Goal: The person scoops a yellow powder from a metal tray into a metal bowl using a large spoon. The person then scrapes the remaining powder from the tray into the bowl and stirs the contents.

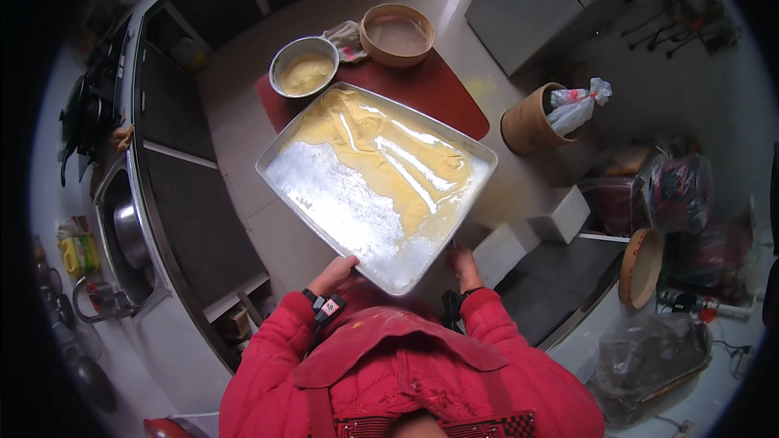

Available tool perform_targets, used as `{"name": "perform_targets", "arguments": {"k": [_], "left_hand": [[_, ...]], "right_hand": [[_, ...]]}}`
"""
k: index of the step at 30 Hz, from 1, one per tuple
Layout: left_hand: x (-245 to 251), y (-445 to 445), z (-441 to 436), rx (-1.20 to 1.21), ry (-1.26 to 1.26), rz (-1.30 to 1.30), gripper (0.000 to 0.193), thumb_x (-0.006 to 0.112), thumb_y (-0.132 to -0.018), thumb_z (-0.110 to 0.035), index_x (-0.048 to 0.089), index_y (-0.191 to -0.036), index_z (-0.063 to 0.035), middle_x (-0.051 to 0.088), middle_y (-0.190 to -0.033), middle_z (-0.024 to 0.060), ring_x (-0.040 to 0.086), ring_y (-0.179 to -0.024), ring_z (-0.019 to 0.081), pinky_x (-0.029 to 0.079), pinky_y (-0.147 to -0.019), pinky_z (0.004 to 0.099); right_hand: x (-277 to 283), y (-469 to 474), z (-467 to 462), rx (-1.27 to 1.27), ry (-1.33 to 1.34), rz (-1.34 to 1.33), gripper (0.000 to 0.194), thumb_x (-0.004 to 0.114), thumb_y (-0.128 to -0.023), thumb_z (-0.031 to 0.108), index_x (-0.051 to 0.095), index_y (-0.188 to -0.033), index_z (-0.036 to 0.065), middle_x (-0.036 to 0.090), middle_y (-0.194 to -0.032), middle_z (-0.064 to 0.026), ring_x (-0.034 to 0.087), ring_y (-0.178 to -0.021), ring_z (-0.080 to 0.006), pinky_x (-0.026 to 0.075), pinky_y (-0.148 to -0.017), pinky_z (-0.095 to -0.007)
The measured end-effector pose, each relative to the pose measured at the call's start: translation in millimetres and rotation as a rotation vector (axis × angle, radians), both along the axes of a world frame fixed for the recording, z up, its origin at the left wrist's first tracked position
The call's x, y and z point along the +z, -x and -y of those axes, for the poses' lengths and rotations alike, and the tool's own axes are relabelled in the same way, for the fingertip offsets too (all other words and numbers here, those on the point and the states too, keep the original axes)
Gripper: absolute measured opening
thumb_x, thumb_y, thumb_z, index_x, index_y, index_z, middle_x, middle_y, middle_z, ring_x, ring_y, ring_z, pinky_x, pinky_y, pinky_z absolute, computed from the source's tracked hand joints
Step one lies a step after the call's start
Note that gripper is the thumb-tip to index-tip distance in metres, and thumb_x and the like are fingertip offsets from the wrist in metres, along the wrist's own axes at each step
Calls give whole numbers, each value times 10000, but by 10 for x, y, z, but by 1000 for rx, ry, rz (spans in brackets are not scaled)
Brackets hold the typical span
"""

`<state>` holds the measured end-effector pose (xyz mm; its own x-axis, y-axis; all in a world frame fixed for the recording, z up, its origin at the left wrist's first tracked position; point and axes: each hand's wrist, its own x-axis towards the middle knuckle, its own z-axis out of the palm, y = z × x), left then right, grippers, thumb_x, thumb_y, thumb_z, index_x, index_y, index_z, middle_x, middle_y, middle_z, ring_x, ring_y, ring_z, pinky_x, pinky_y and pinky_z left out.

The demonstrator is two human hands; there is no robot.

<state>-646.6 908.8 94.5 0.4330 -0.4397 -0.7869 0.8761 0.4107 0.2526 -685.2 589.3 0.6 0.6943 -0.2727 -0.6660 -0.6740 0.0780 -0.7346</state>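
Observation:
A large rectangular metal tray [341,219] is tilted in front of me, its near corner close to my apron. My left hand [335,274] grips its near left edge, thumb on the rim. On the near right edge, my right hand [464,261] holds the tray from outside, its fingers partly hidden. Pale yellow powder [371,146] covers the far and right parts of the tray, with shiny bare streaks through it. Beyond the tray, a metal bowl [272,73] of yellow powder and a round wooden-rimmed sieve [398,59] rest on a red tabletop [435,88].
A cloth bag [345,39] lies between bowl and sieve. To the right stand a brown cylindrical container [528,121] holding a white plastic bag [575,111], and white blocks [560,213]. A counter with a sink [131,237] runs along the left. A refrigerator [529,6] stands far right.

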Motion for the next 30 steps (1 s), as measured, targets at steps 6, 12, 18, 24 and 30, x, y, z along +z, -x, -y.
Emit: {"name": "perform_targets", "arguments": {"k": [6, 12, 18, 24, 30], "left_hand": [[2, -51, -42, 28, 45, -24, 338, 408, -786, -32, 408, -1097, 102, 486, -1109, 196, 507, -1035, 300, 426, -908, 436], [-42, -47, -45, 17, 71, -27, 387, 420, -758, -18, 404, -1134, 69, 485, -1141, 173, 481, -1074, 284, 383, -954, 409], [-42, -41, -56, 8, 66, -4, 356, 412, -776, -27, 418, -1115, 79, 493, -1126, 178, 494, -1056, 292, 403, -929, 427], [-48, -41, -64, 25, 84, 4, 345, 404, -790, -32, 424, -1117, 78, 496, -1127, 176, 497, -1058, 288, 410, -919, 432], [-128, -28, -106, -17, 66, 2, 343, 402, -802, -39, 431, -1129, 63, 497, -1147, 157, 496, -1068, 276, 408, -916, 425]], "right_hand": [[-114, -145, -162, 85, -170, 166, 163, 531, -826, 178, 518, -717, 58, 439, -516, -9, 445, -435, -135, 338, -381, -283], [-43, -150, -354, 362, 388, 436, 156, 559, -760, 145, 587, -878, 47, 568, -666, -90, 550, -585, -253, 427, -479, -340], [-282, -113, -416, -46, -392, 260, 259, 592, -730, 215, 616, -964, 106, 617, -923, -120, 580, -821, -315, 467, -711, -412], [-464, -110, -404, 193, -56, 442, 205, 565, -762, 151, 621, -937, 59, 615, -945, -133, 578, -852, -314, 470, -744, -391], [30, -300, -396, 129, -235, 335, 384, 435, -904, 276, 462, -1197, 29, 549, -1096, -72, 548, -947, -187, 468, -769, -319]]}}
